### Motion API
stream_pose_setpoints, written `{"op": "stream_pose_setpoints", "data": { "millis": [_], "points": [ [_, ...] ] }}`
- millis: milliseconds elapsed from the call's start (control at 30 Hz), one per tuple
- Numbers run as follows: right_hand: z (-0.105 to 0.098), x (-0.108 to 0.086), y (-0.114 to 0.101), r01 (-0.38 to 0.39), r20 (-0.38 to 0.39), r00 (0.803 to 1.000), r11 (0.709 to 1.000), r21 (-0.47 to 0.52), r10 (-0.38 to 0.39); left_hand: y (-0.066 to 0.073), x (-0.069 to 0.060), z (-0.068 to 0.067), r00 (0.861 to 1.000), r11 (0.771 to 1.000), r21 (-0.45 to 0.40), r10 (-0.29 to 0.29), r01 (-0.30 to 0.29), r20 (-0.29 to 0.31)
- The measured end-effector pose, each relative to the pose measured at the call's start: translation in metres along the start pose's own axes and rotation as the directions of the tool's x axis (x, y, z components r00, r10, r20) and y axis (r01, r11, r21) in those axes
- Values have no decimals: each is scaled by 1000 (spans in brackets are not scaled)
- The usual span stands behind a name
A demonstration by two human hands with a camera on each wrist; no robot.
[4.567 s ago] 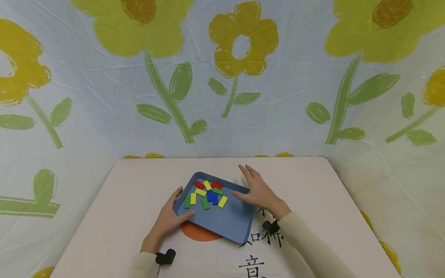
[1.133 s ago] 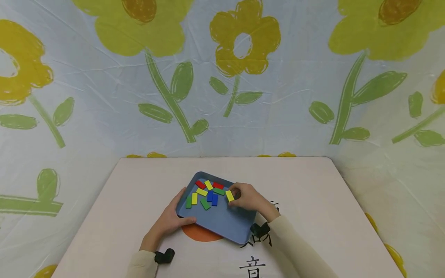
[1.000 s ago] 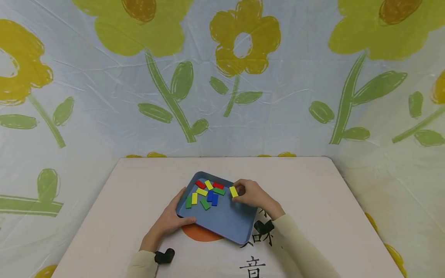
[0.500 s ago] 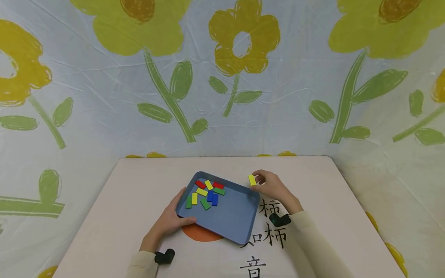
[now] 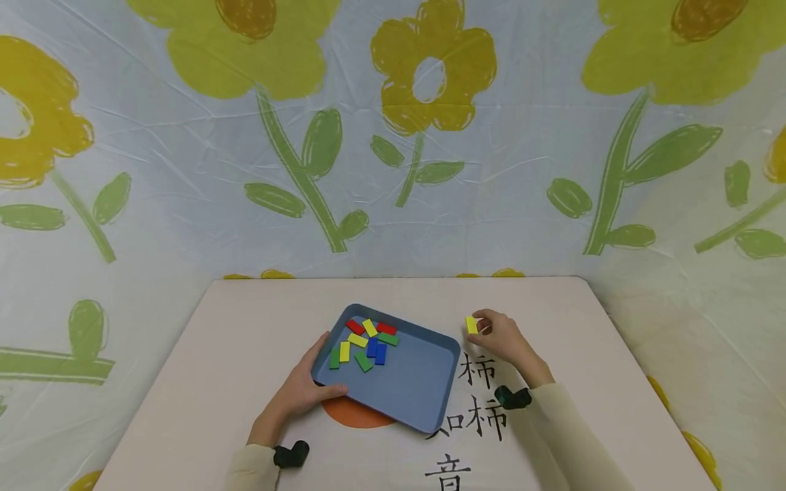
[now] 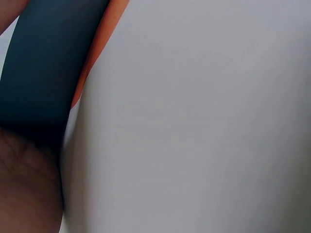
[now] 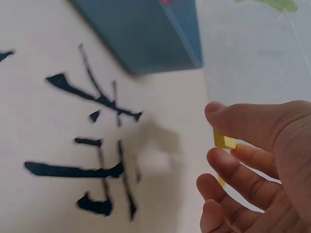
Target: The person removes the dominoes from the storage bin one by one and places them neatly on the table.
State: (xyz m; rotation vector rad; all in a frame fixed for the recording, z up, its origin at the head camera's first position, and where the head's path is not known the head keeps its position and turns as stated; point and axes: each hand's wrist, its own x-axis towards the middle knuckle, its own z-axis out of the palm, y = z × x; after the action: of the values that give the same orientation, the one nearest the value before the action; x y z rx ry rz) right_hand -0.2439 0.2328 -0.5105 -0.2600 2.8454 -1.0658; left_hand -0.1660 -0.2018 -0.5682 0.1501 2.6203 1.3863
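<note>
In the head view a blue tray [image 5: 399, 389] lies askew on the table, with several red, yellow, green and blue blocks in its upper left part. My left hand [image 5: 297, 390] grips the tray's left corner, thumb over the near rim. Right of the tray, my right hand [image 5: 506, 339] pinches a yellow block [image 5: 471, 325] between thumb and fingers. The right wrist view shows that yellow block [image 7: 224, 141] in my right hand [image 7: 262, 155], held above the table. In the left wrist view part of my left hand [image 6: 26, 189] lies against the tray's side [image 6: 43, 63].
The pale table [image 5: 245, 320] has black characters [image 5: 485, 416] printed right of and below the tray, and an orange patch [image 5: 356, 414] partly under it. A flowered cloth [image 5: 491, 204] hangs behind the table and at its sides.
My right hand picked up the rightmost yellow block and carried it rightward, out over the tray's rim to the table's right part. My left hand keeps its grip on the tray.
</note>
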Motion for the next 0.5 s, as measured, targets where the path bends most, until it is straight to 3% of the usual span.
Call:
{"op": "stream_pose_setpoints", "data": {
  "millis": [167, 500],
  "points": [
    [8, -1, 11, -32, 9, 999, 999, 2, 32, 1, 0, 0, 1000, 1000, -6, -9, 9, 4],
    [21, -4, 23, -21, -3, 1000, 1000, 8, 21, 2, 1, 0, 999, 999, -8, -37, 37, 14]
  ]
}}
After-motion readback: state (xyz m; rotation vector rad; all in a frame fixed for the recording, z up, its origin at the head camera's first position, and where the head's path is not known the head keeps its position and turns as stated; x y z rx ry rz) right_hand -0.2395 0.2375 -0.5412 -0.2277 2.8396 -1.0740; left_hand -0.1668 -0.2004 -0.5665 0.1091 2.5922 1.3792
